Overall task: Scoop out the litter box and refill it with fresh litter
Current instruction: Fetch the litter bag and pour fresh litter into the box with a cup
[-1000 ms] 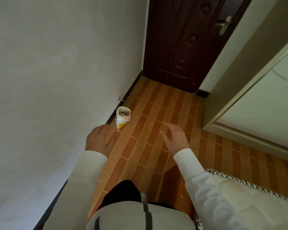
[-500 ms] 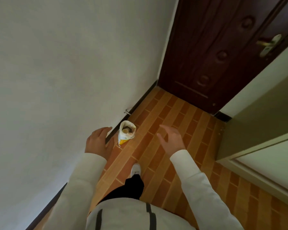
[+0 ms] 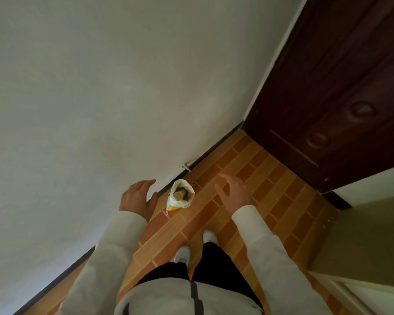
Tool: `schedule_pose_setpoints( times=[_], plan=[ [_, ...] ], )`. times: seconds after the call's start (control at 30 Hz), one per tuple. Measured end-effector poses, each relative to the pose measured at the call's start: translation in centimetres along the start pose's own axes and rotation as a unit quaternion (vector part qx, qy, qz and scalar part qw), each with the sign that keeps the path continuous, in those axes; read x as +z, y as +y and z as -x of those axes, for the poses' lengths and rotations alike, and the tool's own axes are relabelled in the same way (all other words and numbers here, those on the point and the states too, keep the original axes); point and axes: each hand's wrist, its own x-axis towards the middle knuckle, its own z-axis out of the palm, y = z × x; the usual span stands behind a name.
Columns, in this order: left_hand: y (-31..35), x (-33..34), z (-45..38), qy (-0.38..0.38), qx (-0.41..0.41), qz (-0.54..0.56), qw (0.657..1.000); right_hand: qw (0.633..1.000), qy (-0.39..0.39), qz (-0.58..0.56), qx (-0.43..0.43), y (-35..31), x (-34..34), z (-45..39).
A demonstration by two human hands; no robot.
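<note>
A small white bag with a yellow bottom (image 3: 180, 198) stands open-topped on the brick-pattern floor, against the base of the left wall. Something round and pale sits inside it. My left hand (image 3: 138, 196) hovers just left of the bag, fingers relaxed, holding nothing. On the bag's right, my right hand (image 3: 233, 192) is spread with empty fingers, a little apart from it. Neither hand touches the bag. No litter box is in view.
A plain white wall (image 3: 100, 98) fills the left side. A dark brown door (image 3: 341, 105) closes the corridor ahead, with a metal door stop (image 3: 187, 167) on the skirting. A pale door frame (image 3: 362, 235) stands at right. My feet in white shoes (image 3: 182, 254) stand below the bag.
I have walked closer to the bag; it now sits between my two hands. Both hands have stayed raised and empty. The white rug at the lower right has left the view.
</note>
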Motion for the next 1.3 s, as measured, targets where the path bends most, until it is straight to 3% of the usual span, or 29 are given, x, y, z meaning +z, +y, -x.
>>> schedule_pose_setpoints(
  times=[0.33,0.57,1.13,1.3],
  plan=[
    [1.1,7.1,-7.4,-0.012,-0.192,0.010,0.981,0.984,-0.132,0.086,-0.088,4.7,1.0,-16.5],
    [0.2,17.3,-11.5,-0.041,-0.319,0.091,0.942,0.960,-0.214,0.148,-0.099,9.8,6.5,-27.4],
    [-19.8,51.8,-16.9,-0.096,-0.475,0.101,0.869,0.926,-0.301,0.204,-0.105,29.7,40.1,-43.7],
    [-24.8,59.1,-18.4,-0.172,-0.472,0.033,0.864,0.917,-0.321,0.211,-0.103,33.1,48.7,-46.5]
  ],
)
